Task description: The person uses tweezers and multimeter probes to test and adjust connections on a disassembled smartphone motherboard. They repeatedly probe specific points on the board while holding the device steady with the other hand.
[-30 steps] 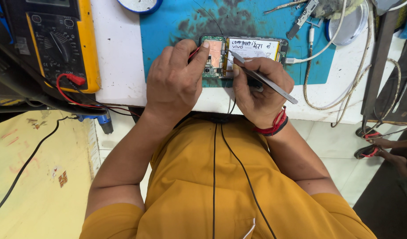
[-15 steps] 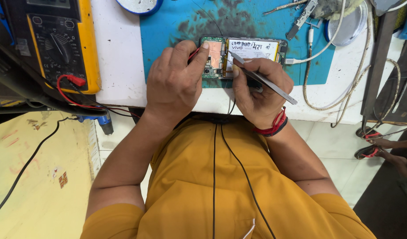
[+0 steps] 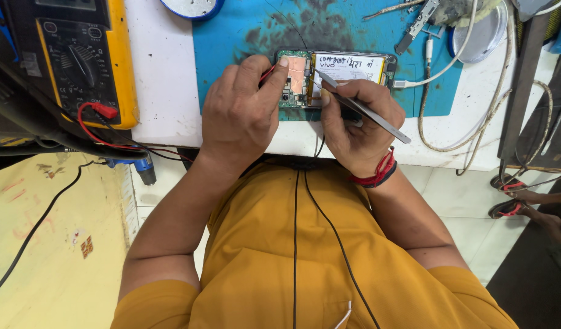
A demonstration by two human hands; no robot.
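Although half a second had passed, nothing had shifted, so the probing looked unfinished. One surface (image 3: 164, 91) carried one meter (image 3: 85, 61) at nine o'clock and one opened phone (image 3: 335, 76) centrally. Left hand (image 3: 241, 116) pressed its board; right hand (image 3: 357, 125) had its grip clamped on one pair of tweezers (image 3: 363, 109).

The phone (image 3: 332, 78) lies flat on the blue mat, back cover off, its long side running left to right, with a green board and copper shield at its left end and a white battery filling the rest. The tweezers (image 3: 360, 108) are slim and silvery, slanting from lower right up to the left, their tips meeting the phone where board and battery join.
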